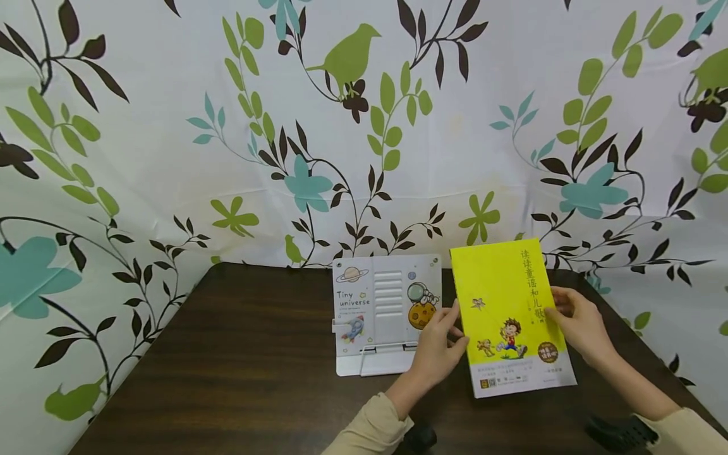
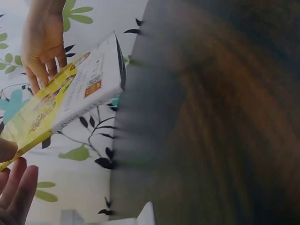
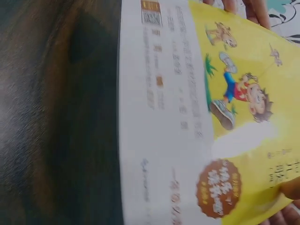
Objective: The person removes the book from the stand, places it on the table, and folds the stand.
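Observation:
A yellow book with a white band along its bottom and a cartoon running child on the cover is held up at the right of the head view. My left hand pinches its left edge, thumb in front. On the opposite edge my right hand grips it, with the thumb on the cover. In the left wrist view the book appears tilted, its lower edge raised off the table. The cover fills much of the right wrist view. Left of the book stands a white book stand with space drawings.
Under everything is a dark wood-grain table. Behind it hangs a white cloth printed with leaves and birds. A small black object lies near the left sleeve, and a black item is by the right wrist.

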{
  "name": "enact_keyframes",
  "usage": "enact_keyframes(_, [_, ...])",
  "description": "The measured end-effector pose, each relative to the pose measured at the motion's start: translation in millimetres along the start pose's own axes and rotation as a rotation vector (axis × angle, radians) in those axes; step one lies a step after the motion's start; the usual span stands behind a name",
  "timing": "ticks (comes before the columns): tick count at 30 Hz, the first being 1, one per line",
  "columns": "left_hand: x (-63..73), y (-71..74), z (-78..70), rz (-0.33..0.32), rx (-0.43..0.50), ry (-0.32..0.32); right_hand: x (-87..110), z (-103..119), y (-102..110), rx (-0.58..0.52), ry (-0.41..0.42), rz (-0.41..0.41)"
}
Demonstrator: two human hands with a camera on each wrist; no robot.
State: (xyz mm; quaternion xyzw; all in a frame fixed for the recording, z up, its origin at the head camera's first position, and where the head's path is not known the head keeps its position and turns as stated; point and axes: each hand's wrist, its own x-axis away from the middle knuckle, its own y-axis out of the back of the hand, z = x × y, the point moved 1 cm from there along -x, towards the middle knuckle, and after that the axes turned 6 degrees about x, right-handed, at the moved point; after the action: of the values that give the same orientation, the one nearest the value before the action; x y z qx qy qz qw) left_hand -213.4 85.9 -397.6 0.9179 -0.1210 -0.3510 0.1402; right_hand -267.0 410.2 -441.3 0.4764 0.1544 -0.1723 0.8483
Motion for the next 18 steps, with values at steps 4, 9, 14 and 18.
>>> enact_keyframes(4, [3.4, -8.2, 1.6, 0.076, 0.064, 0.091, 2.7, -24.1, -8.1, 0.024, -0.025, 0.106])
enact_keyframes(9, [6.9, -17.5, 4.1, 0.121, 0.066, 0.184, 9.2, -31.8, -9.7, 0.063, -0.025, 0.168])
enact_keyframes(14, [12.4, -24.8, 8.8, 0.150, 0.080, 0.232, 17.0, -27.1, -8.3, 0.055, -0.051, 0.233])
enact_keyframes(18, [16.5, -30.5, 12.6, 0.154, 0.134, 0.297, 22.1, -20.4, -7.8, 0.062, -0.065, 0.294])
